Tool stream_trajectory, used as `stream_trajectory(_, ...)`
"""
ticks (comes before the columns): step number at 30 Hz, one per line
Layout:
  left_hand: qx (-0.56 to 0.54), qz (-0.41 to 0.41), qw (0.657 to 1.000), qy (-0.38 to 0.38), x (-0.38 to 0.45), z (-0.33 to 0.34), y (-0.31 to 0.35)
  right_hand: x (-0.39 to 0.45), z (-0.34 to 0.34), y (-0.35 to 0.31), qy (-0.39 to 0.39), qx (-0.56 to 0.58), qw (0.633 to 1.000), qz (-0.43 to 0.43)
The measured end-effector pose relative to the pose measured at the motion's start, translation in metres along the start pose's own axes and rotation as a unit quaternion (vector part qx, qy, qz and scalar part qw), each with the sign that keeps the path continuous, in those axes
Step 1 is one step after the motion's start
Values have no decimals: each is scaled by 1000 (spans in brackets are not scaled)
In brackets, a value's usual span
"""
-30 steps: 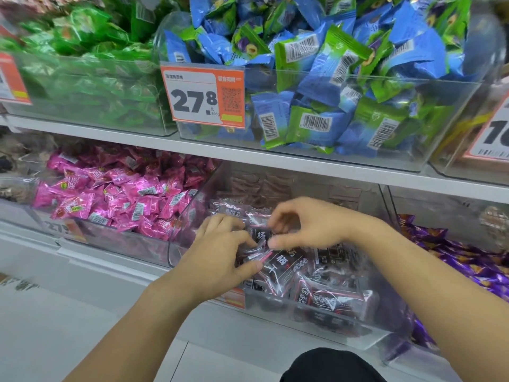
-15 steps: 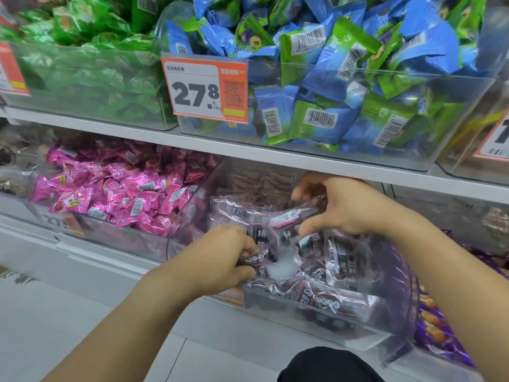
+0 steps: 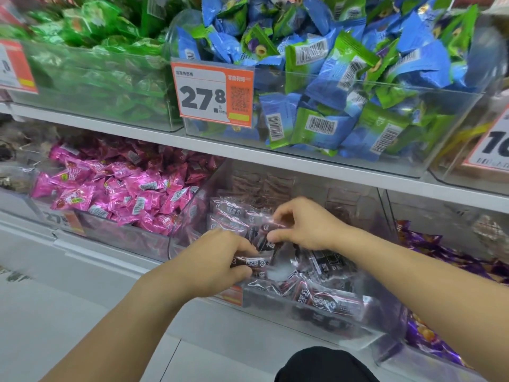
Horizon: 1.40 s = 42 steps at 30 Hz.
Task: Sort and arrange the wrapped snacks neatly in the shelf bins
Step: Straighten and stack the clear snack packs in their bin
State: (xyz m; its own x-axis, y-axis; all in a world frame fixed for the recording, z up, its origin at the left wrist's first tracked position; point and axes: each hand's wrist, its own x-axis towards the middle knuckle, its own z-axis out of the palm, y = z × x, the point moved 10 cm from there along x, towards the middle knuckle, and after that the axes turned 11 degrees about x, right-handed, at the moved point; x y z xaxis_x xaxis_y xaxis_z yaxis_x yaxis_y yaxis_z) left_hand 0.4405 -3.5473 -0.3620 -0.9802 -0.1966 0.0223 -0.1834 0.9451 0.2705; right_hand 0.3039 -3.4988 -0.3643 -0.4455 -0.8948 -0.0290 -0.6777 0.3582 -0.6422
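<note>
A clear plastic bin (image 3: 325, 322) on the lower shelf holds several dark wrapped snacks (image 3: 327, 299) with clear ends. Both hands are inside this bin. My left hand (image 3: 217, 260) is closed on one dark wrapped snack (image 3: 252, 262), held flat near the bin's front left. My right hand (image 3: 305, 224) is just behind it, pinching another dark snack (image 3: 268, 244) between thumb and fingers. A neat row of the same snacks (image 3: 231, 213) lies at the back left of the bin.
A bin of pink wrapped candies (image 3: 124, 197) sits to the left, purple packets (image 3: 446, 255) to the right. The upper shelf carries green snacks (image 3: 91, 59) and blue-green packets (image 3: 344, 86) behind a 27.8 price tag (image 3: 212, 95). The shelf edge (image 3: 275, 158) overhangs the hands.
My right hand has come down from under the upper shelf to the snack pile beside my left hand. My left hand has stayed at the bin's front, holding a snack.
</note>
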Motion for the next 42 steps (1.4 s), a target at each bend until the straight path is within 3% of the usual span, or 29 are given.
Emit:
stream_trajectory(6, -20, 7, 1000, -13, -2, 5, -3, 8, -1, -21, 25, -101, 994, -37)
stream_trajectory(12, 16, -5, 1000, -7, -3, 7, -6, 3, -3, -15, 114, -104, 988, -13)
stream_trajectory(15, 53, -1, 999, 12, -1, 3, -3, 1, -1, -10, 98, -138, 986, 15)
stream_trajectory(17, 40, 4, 999, 33, -1, -3, -3, -4, -5, -9, 103, -123, 987, 13)
stream_trajectory(20, -24, -14, 998, 53, -1, -5, -13, -22, -30, -34, 174, -45, 979, -94)
stream_trajectory(22, -41, -27, 997, 60, 0, -4, -18, -30, -17, -47, 83, 34, 988, -123)
stream_trajectory(24, -40, -34, 996, 78, 1, -5, -20, -35, 18, -44, -46, 32, 995, -84)
stream_trajectory(25, -37, -44, 995, 83, 0, -5, -22, -36, 31, -38, -68, 3, 995, -70)
stream_trajectory(31, -45, -84, 990, 104, -7, -10, -28, -33, -3, -16, 55, 20, 998, 19)
stream_trajectory(35, -32, -90, 993, 74, -6, -3, -24, -27, 14, -9, 22, -5, 998, 65)
stream_trajectory(40, 26, -35, 998, 45, -4, 0, -13, -26, 18, -2, 82, 61, 991, 86)
stream_trajectory(42, 49, -25, 997, 54, -3, 0, -11, -30, 20, -5, 54, 15, 994, 92)
